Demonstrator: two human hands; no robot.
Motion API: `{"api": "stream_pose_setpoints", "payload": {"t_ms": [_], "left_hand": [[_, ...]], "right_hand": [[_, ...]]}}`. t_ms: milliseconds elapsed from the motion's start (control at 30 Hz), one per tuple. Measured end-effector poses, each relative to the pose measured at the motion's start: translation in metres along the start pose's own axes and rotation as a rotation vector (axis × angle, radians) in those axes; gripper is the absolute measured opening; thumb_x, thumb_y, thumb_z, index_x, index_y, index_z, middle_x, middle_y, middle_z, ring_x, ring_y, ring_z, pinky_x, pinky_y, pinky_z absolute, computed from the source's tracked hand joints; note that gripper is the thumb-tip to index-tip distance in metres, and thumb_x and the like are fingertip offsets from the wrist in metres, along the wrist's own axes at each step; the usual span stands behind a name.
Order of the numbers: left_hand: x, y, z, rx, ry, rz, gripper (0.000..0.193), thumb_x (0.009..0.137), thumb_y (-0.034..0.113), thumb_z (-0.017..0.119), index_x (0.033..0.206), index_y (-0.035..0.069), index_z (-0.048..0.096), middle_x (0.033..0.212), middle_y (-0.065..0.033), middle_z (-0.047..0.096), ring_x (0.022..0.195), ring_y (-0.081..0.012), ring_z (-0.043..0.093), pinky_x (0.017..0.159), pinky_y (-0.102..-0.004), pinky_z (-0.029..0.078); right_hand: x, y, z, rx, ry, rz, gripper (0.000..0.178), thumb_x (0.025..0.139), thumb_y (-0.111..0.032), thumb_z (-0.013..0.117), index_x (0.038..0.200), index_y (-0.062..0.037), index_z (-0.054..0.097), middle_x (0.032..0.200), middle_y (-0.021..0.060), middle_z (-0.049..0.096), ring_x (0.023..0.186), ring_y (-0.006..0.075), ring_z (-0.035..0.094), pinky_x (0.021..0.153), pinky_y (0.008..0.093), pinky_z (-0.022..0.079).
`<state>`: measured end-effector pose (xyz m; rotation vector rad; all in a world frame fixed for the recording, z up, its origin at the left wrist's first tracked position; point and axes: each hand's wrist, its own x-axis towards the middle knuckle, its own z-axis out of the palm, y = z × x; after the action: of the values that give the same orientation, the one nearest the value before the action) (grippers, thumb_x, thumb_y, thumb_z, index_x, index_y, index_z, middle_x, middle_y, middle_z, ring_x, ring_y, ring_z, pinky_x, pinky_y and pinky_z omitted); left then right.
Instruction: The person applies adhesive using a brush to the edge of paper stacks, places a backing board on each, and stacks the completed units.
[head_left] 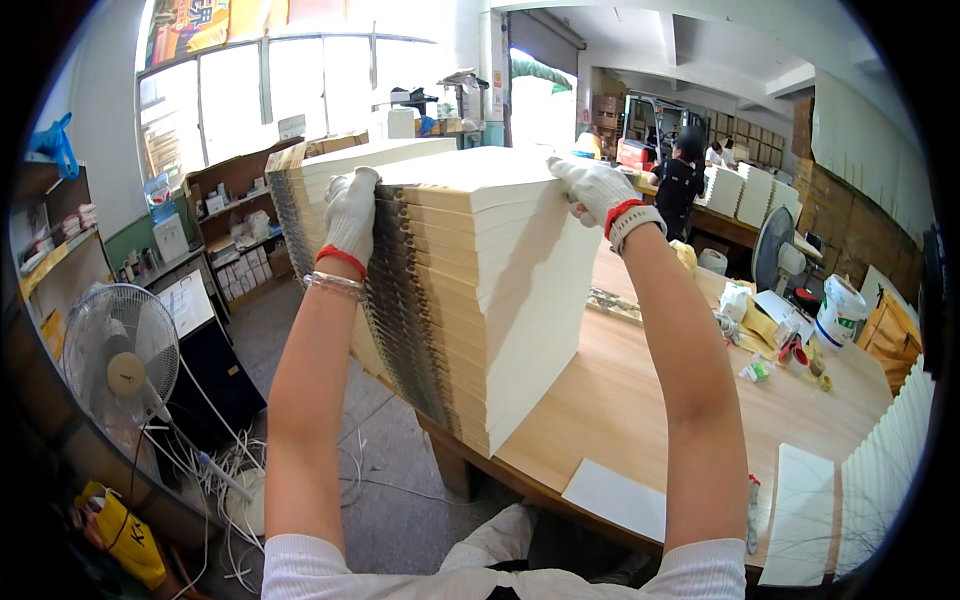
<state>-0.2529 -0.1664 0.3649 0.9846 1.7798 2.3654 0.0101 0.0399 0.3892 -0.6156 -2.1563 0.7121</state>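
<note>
A tall stack of spiral-bound notebooks [530,290] with cream pages stands at the table's near left edge. Dark coil bindings run down its left side. My left hand [352,215], in a white glove with a red cuff, is closed over the stack's top left edge by the coils. At the top right edge, my right hand [600,190], gloved the same way, has its fingers curled against the pages. The undersides of both hands are partly hidden. A second notebook stack [300,180] stands behind, to the left.
On the wooden table [610,390] lie a white sheet [615,497], tape rolls [795,352] and a white bucket [840,310]. White stacks [890,470] line the right. A standing fan [122,345] and tangled cables [235,480] are left. A person [680,185] stands farther back.
</note>
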Motion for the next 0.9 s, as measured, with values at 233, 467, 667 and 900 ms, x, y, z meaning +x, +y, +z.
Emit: {"api": "stream_pose_setpoints", "payload": {"t_ms": [233, 467, 667, 900], "left_hand": [[0.033, -0.035, -0.027, 1.22, 0.043, 0.992, 0.058, 0.078, -0.015, 0.051, 0.133, 0.003, 0.049, 0.134, -0.0191, 0.05, 0.122, -0.0325, 0.049, 0.103, -0.04, 0.042], [-0.057, 0.0, -0.014, 0.669, -0.044, 1.078, 0.033, 0.083, -0.001, 0.054, 0.115, 0.004, 0.055, 0.113, -0.018, 0.058, 0.106, -0.0339, 0.057, 0.092, -0.0444, 0.048], [-0.311, 0.016, 0.127, -0.086, -1.031, 1.192, 0.016, 0.087, 0.011, 0.056, 0.1, 0.004, 0.061, 0.095, -0.0171, 0.065, 0.092, -0.0352, 0.064, 0.082, -0.0482, 0.054], [-0.552, -0.059, 0.298, -0.357, -2.056, -0.444, 0.031, 0.095, 0.024, 0.055, 0.116, 0.0, 0.056, 0.11, -0.0121, 0.063, 0.101, -0.03, 0.062, 0.088, -0.0391, 0.049]], "right_hand": [[-0.09, 0.001, -0.012, 0.621, 0.124, 0.197, 0.063, 0.093, -0.054, 0.051, 0.124, 0.0005, 0.047, 0.089, 0.0134, 0.062, 0.063, 0.0179, 0.062, 0.053, 0.0337, 0.055], [-0.409, 0.084, -0.053, 0.482, 0.374, 0.206, 0.04, 0.102, -0.027, 0.044, 0.127, 0.0023, 0.053, 0.085, 0.0097, 0.065, 0.068, 0.016, 0.064, 0.06, 0.0268, 0.053], [-0.656, 0.117, -0.118, 0.112, 2.505, -0.052, 0.016, 0.094, -0.022, 0.055, 0.092, -0.0066, 0.052, 0.081, 0.0018, 0.053, 0.062, 0.0144, 0.048, 0.052, 0.0314, 0.039], [-0.726, 0.159, -0.123, 1.159, 1.879, 0.308, 0.086, 0.089, -0.066, 0.047, 0.141, 0.0002, 0.032, 0.137, 0.0193, 0.043, 0.123, 0.0374, 0.046, 0.097, 0.0526, 0.044]]}}
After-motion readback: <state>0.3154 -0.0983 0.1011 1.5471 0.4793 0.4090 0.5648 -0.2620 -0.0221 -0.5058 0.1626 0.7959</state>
